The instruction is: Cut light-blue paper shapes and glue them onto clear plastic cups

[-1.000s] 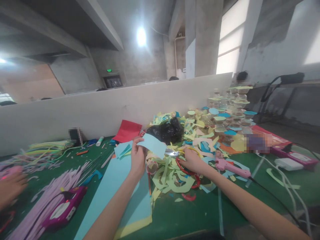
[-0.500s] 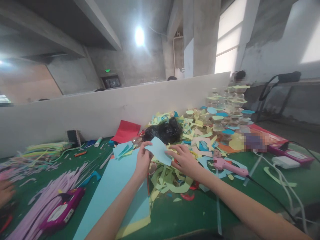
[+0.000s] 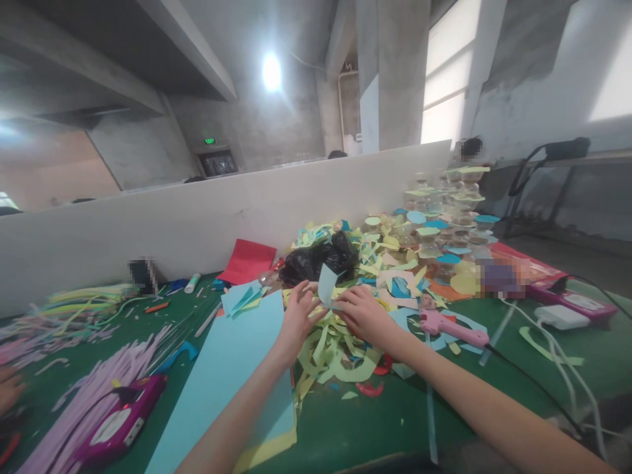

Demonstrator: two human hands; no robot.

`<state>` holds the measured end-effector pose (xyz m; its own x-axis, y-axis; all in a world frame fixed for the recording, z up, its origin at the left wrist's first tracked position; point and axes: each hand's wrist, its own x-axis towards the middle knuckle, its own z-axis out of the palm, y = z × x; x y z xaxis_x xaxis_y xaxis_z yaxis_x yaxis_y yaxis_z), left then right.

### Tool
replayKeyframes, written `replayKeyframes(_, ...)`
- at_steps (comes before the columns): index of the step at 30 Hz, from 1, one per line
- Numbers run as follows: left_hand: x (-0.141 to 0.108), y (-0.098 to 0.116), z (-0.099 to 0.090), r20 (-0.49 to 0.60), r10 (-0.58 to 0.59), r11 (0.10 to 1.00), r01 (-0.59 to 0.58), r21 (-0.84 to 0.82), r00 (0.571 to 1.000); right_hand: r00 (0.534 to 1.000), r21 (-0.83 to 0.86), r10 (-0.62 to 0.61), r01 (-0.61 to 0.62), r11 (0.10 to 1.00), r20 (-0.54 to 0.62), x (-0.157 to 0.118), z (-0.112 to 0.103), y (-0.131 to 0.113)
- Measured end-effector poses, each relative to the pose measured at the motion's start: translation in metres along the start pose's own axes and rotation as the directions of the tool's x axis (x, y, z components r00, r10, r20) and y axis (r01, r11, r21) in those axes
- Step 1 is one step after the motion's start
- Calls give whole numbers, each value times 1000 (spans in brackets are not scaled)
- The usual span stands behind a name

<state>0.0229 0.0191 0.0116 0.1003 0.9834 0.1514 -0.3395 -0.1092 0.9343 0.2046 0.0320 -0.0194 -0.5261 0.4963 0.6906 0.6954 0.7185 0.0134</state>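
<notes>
A small light blue paper piece (image 3: 326, 284), bent upward, stands between my two hands above a heap of paper scraps (image 3: 353, 362). My left hand (image 3: 297, 316) pinches its left lower edge with the fingers. From the right, my right hand (image 3: 363, 315) has its fingertips closed on the lower right edge. Behind the paper lies a black plastic bag (image 3: 318, 257). Large light blue sheets (image 3: 237, 375) spread under my left forearm, with small folded blue pieces (image 3: 243, 299) on their top end.
Pink glue gun (image 3: 457, 329) with a black cord at right; stacked clear cups with paper discs (image 3: 461, 197) behind. Purple strips (image 3: 103, 388) and a magenta power box (image 3: 121, 421) lie left. Another person's hand (image 3: 10, 388) shows at the left edge. A white partition (image 3: 207, 217) stands behind.
The blue paper went from spread wide to bent and narrow between my hands. My hands have come closer together, the left one moving right.
</notes>
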Motion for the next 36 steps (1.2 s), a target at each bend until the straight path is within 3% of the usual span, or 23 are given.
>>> replayKeyframes(5, -1, -6, 1, 19, -43, 999, 43, 22, 999, 998, -134, -64, 64, 989, 3, -3, 3, 1)
replayKeyframes(8, -2, -8, 1, -51, -56, 996, 59, 61, 997, 998, -156, -70, 69, 985, -2, -5, 6, 0)
replayKeyframes(12, 2, -11, -2, -93, -48, 999, 50, 15, 995, 999, -37, -24, 23, 999, -23, -3, 4, -4)
replayKeyframes(15, 5, -10, -5, -97, -31, 999, 29, -23, 995, 993, 150, 121, -118, 982, -6, 0, 1, -6)
replayKeyframes(19, 6, -9, -5, -103, -30, 997, 22, -72, 994, 925, 419, 368, -372, 829, 93, 2, 4, -3)
replayKeyframes(23, 4, -9, -2, -106, -44, 995, 34, -93, 993, 849, 535, 514, -493, 686, 122, 2, 10, 1)
replayKeyframes(26, 3, -9, 0, -97, -48, 995, 39, -97, 994, 829, 611, 546, -497, 616, 125, 2, 11, 1)
replayKeyframes(28, 2, -8, 1, -97, -51, 994, 41, -98, 994, 819, 671, 539, -513, 535, 196, 3, 10, 0)
replayKeyframes(31, 1, -6, 2, -110, -62, 995, 52, -87, 992, 768, 709, 563, -577, 406, 304, 5, 12, -1)
replayKeyframes(36, -1, -6, 3, -79, -39, 999, 42, 30, 996, 737, 718, 605, -593, 364, 302, 5, 14, 0)
